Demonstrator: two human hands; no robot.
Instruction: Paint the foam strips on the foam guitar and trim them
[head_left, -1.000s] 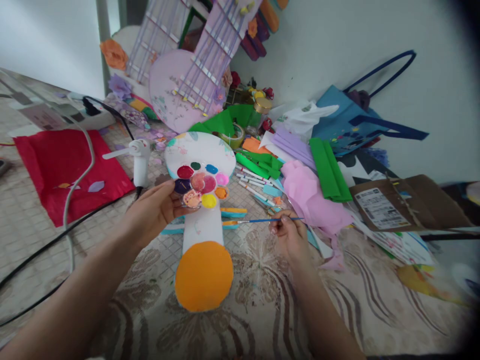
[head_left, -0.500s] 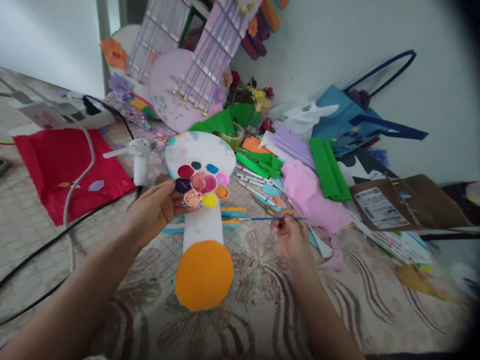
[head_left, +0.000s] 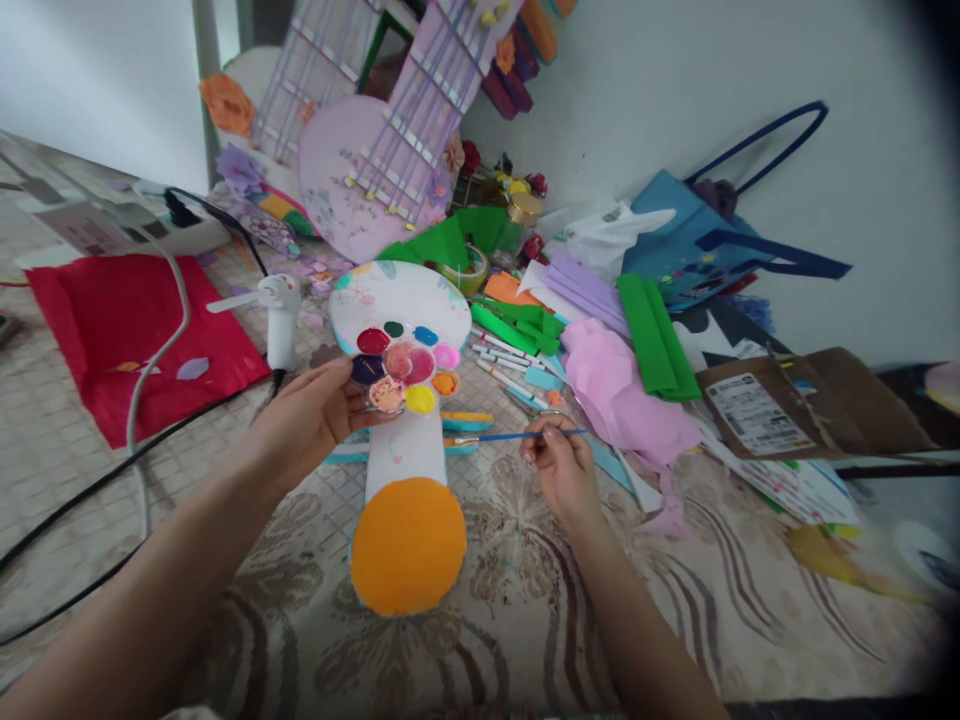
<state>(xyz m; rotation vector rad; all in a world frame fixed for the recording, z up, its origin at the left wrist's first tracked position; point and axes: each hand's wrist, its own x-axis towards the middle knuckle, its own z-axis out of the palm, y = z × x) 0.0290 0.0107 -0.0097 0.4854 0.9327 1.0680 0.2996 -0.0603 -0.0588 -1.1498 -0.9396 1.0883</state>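
Head view shows me, at far left, a red sheet [head_left: 142, 350] lying under a pale cable [head_left: 178, 300], then a white device [head_left: 281, 325] standing upright. Next comes the left hand [head_left: 319, 410], its fingers closed on the edge of a paint palette [head_left: 399, 360], which is held above the cutout [head_left: 407, 455] lying in the middle of the table. The left pegs [head_left: 346, 455], partly hidden by this hand, look pale with blue edges, so I judge they have no orange. The round near end [head_left: 409, 545] is fully orange; the shank is white. Of the right pegs [head_left: 469, 419], the upper looks orange on top, and the lower seems the one in work. There the paintbrush [head_left: 510, 435] has its bristles at the peg; whether they touch, I cannot tell. The right hand [head_left: 561, 465] pinches its handle, well apart from the left hand. Beyond lies pink paper [head_left: 611, 390].
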